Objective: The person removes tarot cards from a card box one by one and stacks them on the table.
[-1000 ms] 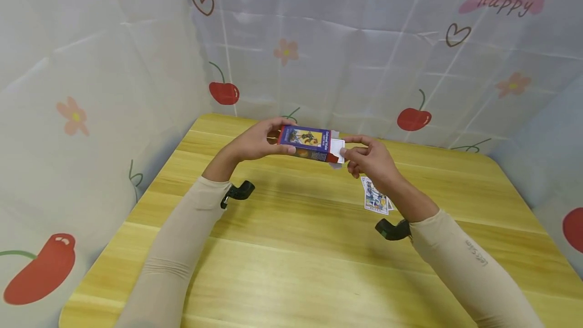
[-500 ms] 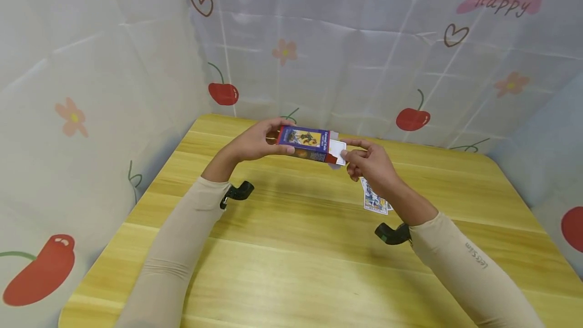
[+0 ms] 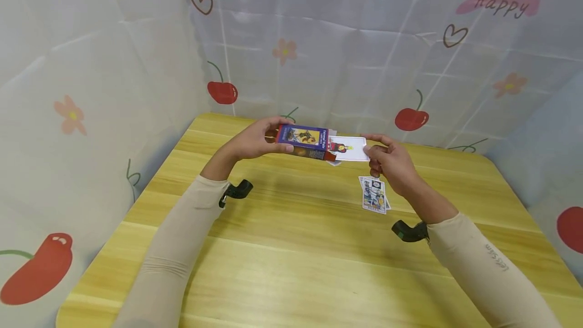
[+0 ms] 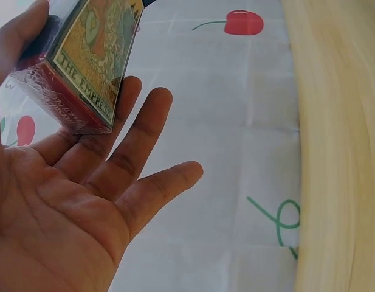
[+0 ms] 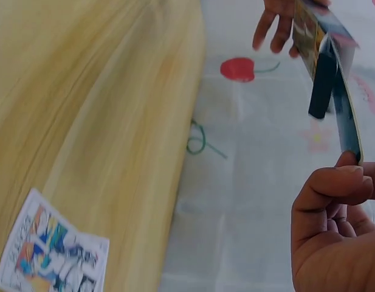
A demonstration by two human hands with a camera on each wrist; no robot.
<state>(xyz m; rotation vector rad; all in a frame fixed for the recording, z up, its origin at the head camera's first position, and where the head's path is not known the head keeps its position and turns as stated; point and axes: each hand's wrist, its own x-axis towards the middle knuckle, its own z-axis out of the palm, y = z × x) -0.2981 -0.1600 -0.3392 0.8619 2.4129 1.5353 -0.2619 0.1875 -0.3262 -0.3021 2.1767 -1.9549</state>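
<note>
My left hand (image 3: 254, 140) grips the closed end of a purple and red tarot card box (image 3: 304, 136), held above the table. In the left wrist view the box (image 4: 93, 61) shows a picture lettered "The Empress", and the other fingers spread away from it. Between thumb and forefinger my right hand (image 3: 392, 160) pinches the outer end of a tarot card (image 3: 357, 150). That card sticks more than half out of the box's open end, its inner part hidden inside. In the right wrist view the card (image 5: 346, 121) appears edge-on beside the box flap (image 5: 322, 85).
A few overlapping tarot cards (image 3: 374, 196) lie face up on the wooden table (image 3: 291, 267), below and left of the right hand. Behind the table hangs a white curtain (image 3: 337, 75) printed with cherries. Each wrist carries a black camera mount.
My right hand has moved to the right and drawn the card well out of the box, baring its printed picture. The left hand and box stay nearly still.
</note>
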